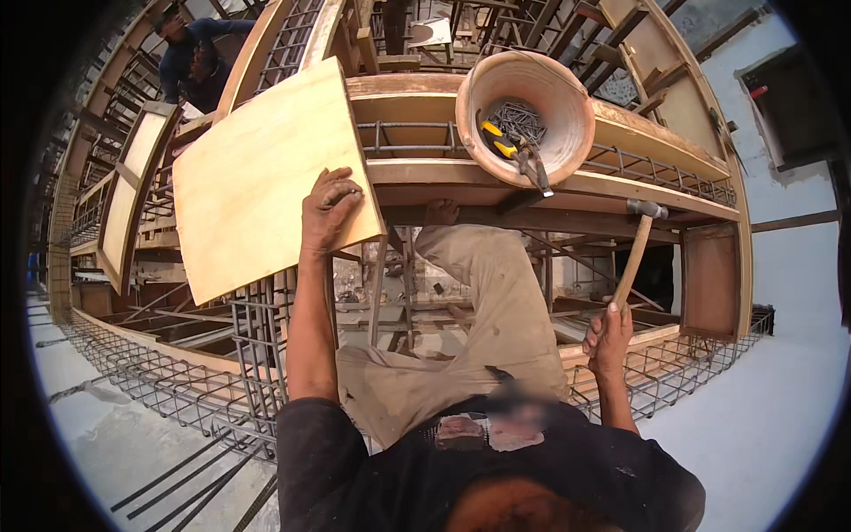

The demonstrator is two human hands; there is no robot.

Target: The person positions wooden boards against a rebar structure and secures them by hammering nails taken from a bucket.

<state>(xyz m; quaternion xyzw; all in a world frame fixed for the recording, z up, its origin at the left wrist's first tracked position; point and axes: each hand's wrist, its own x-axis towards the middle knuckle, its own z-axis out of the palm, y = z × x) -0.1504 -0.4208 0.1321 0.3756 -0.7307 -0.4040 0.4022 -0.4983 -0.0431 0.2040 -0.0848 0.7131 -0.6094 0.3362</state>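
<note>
A pale plywood sheet [257, 186] lies at the left, tilted across the timber framing. Over its right edge, my left hand [331, 209] is closed, fingers curled and thumb against them; whatever they may pinch is too small to make out. My right hand [608, 339] grips a hammer [633, 259] low on its wooden handle, its metal head pointing up and away near a beam. Ahead of me, a dusty orange bucket [572, 142] stands on the beam forms. Inside it are loose nails [521, 122] and a tool with a yellow-and-black handle [499, 140].
Rebar cages [160, 377] run along the near left and right. Open gaps between timber members drop to a lower level beneath my legs. A co-worker [197, 58] is at the far left, and a pale wall [793, 257] stands at the right.
</note>
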